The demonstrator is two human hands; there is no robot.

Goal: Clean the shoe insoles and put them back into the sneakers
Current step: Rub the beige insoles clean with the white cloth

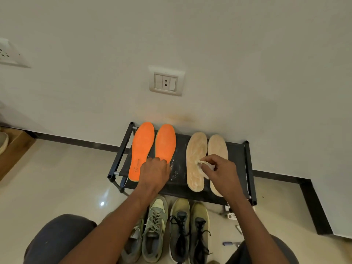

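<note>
- Low black rack (238, 149) against a pale wall, carrying four insoles with long axes running away from the viewer.
- Right hand (221, 170) pinches a white cloth (206, 166) against the left tan insole (196, 159); its partner (218, 149) lies just beside, under the wrist.
- Left hand (155, 171), fingers curled, rests on the orange insoles (142, 145).
- Sneakers (180, 231) wait on the floor below.

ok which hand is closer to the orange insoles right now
Left. The left hand rests on the heel end of the orange insoles, touching them. The right hand is off to the right, pinching a white cloth against a beige insole.
</note>
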